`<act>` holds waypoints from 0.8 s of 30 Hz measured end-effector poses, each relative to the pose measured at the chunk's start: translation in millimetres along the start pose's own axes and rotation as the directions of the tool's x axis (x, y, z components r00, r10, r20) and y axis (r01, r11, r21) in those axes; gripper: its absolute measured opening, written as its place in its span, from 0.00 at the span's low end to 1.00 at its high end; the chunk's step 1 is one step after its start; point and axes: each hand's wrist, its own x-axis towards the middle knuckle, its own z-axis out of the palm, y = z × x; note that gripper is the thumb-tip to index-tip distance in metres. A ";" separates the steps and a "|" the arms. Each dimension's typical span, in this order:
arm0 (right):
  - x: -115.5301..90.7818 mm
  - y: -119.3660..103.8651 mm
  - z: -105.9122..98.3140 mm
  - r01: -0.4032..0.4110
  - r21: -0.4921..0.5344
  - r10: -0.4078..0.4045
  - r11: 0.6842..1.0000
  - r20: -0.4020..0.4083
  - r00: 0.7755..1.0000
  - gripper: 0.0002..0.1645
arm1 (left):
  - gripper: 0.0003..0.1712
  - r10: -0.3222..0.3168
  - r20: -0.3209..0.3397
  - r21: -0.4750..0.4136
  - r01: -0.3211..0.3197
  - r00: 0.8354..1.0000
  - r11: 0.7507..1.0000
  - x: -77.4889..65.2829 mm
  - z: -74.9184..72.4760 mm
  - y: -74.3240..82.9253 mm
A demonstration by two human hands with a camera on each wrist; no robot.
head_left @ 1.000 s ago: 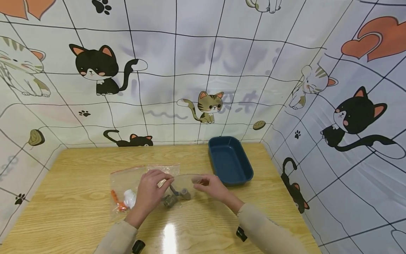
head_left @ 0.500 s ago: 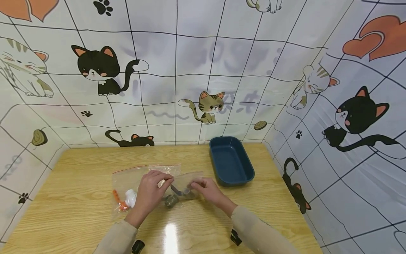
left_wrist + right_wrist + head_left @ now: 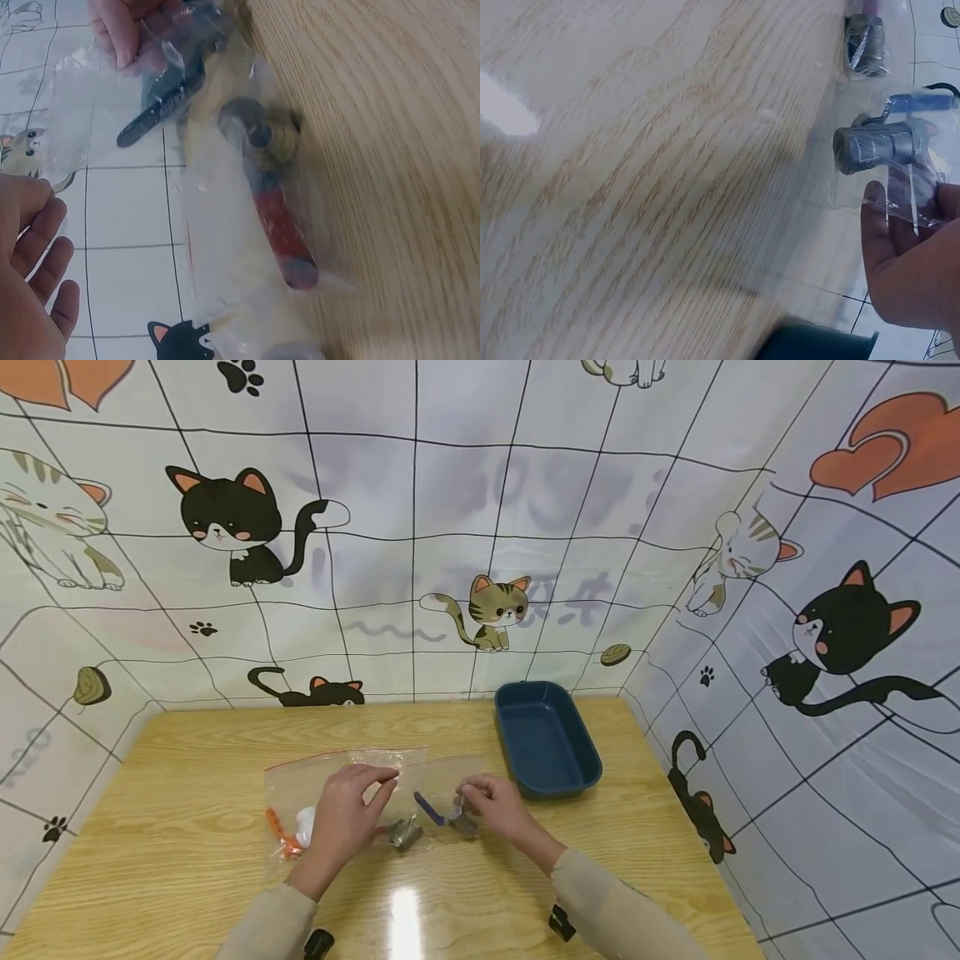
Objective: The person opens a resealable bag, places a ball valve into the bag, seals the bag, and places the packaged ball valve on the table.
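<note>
My right hand [image 3: 506, 814] pinches a clear plastic bag [image 3: 447, 770] between thumb and fingers. Inside the bag lies a metal ball valve [image 3: 874, 146] with a blue lever [image 3: 429, 808]. My left hand [image 3: 347, 814] is just left of this bag, its thumb and forefinger tips near each other with nothing visible between them. In the left wrist view its other fingers are relaxed and apart from the plastic. Below the left fingertips on the table, a second valve [image 3: 406, 833], with a red lever [image 3: 281, 232], is wrapped in clear plastic.
A larger zip bag [image 3: 300, 781] with a red-edged top lies flat at left. An orange piece [image 3: 282, 835] and a white piece [image 3: 305, 825] show at it, partly behind the left wrist. A dark blue tray [image 3: 547, 739] stands at the back right of the wooden table [image 3: 187, 860].
My left fingers have come off the bag and drawn back left. My right hand has moved slightly left from its earliest position, and the blue lever now shows plainly.
</note>
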 end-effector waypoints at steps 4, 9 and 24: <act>0.3 1.0 -4.2 -0.041 -0.020 0.040 0.999 -0.038 0.998 0.17 | 0.06 -0.009 -0.007 0.011 0.009 1.000 1.000 -3.9 -3.6 -6.4; 1.5 2.9 -6.2 -0.161 -0.018 0.159 0.987 -0.085 0.984 0.15 | 0.06 -0.016 -0.028 0.022 0.017 0.999 1.000 -8.7 -7.9 -15.5; 23.4 15.3 2.2 -0.335 -0.061 0.321 0.940 -0.175 0.931 0.16 | 0.05 -0.048 -0.060 0.029 0.049 0.997 0.998 -22.4 -14.1 -29.7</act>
